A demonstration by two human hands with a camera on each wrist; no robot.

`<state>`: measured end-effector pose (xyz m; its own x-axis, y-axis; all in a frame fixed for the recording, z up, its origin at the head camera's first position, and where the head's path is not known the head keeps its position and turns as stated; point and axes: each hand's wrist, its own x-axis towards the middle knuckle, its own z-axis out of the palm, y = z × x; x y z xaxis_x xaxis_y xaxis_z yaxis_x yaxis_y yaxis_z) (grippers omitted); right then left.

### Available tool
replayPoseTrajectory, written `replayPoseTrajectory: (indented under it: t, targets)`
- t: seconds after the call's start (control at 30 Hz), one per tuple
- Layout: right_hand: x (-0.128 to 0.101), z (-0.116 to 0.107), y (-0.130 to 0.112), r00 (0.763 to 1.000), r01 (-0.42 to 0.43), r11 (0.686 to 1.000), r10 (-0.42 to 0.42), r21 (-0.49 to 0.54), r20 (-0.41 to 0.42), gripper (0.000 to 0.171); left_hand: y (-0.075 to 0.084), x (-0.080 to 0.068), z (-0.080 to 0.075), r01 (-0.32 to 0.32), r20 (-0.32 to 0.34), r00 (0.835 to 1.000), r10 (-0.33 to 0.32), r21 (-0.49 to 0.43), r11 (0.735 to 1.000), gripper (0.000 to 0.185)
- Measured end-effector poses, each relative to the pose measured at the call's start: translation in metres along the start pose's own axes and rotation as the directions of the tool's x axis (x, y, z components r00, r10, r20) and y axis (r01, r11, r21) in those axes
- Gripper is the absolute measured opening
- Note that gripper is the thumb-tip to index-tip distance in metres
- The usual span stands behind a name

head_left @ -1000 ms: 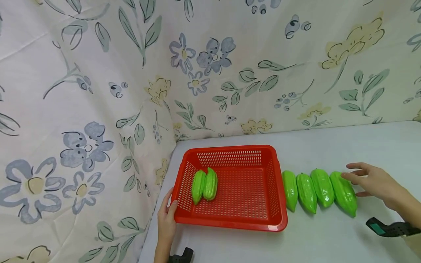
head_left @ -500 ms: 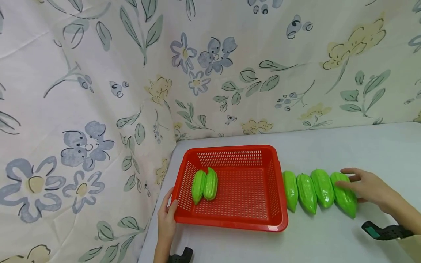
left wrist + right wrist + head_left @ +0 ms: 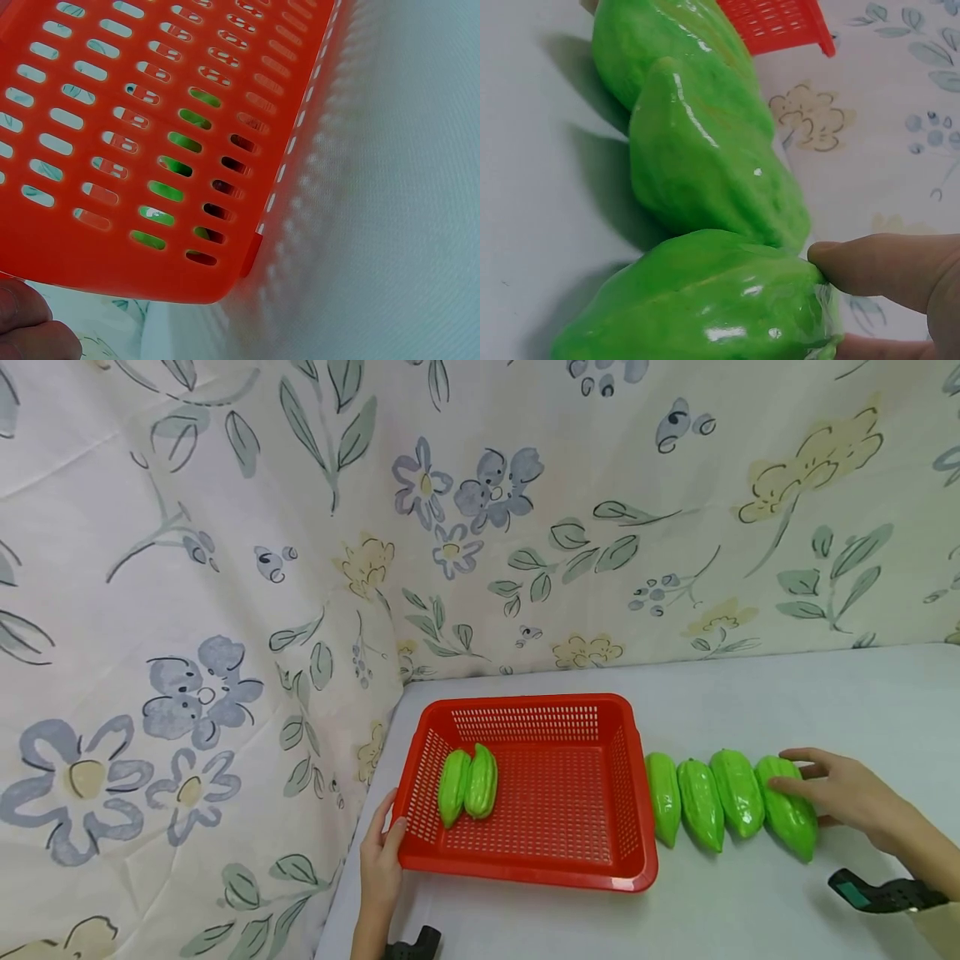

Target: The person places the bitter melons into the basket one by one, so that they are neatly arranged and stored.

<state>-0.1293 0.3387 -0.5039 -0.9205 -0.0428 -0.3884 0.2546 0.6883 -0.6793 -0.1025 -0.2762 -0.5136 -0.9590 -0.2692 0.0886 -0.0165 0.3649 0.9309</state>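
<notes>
A red slotted basket [image 3: 525, 870] sits at the table's left end with two green gourds [image 3: 468, 785] lying side by side in its left part. My left hand [image 3: 384, 847] grips the basket's near left corner, thumb on the rim. In the left wrist view the basket wall [image 3: 90, 225] fills the frame, and green shows through its slots. Several more green gourds lie in a row right of the basket. My right hand [image 3: 817, 787] holds the rightmost gourd [image 3: 791, 818] at its far end. The right wrist view shows my thumb [image 3: 877, 270] against that gourd [image 3: 705, 315].
The floral cloth [image 3: 225, 568] forms a wall behind and to the left of the white table [image 3: 750, 910]. The basket stands close to the table's left edge. Black wrist devices [image 3: 873, 893] show at the lower edge.
My right hand has moved left and down from beside the rightmost gourd onto it, and its fingers have closed on it. The left hand and the basket have stayed still.
</notes>
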Motion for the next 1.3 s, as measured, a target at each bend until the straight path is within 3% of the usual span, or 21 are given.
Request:
replayPoseTrajectory:
  t: [0.77,1.0,1.3]
  targets:
    - [-0.018,-0.042,-0.02,0.99,0.06,0.997,-0.054,0.039,-0.129,0.082,0.001,0.0,-0.001,0.02,0.016,1.0,-0.02,-0.01,1.0,0.049]
    - [-0.02,-0.058,-0.029,0.985,0.031,0.993,-0.011,0.113,-0.173,0.088,0.002,-0.001,-0.002,0.024,0.02,1.0,-0.024,-0.012,1.0,0.049]
    - [-0.024,-0.063,-0.04,0.968,0.099,0.986,-0.065,0.134,-0.241,0.078,0.001,0.0,0.0,0.008,0.002,1.0,-0.008,-0.001,1.0,0.049]
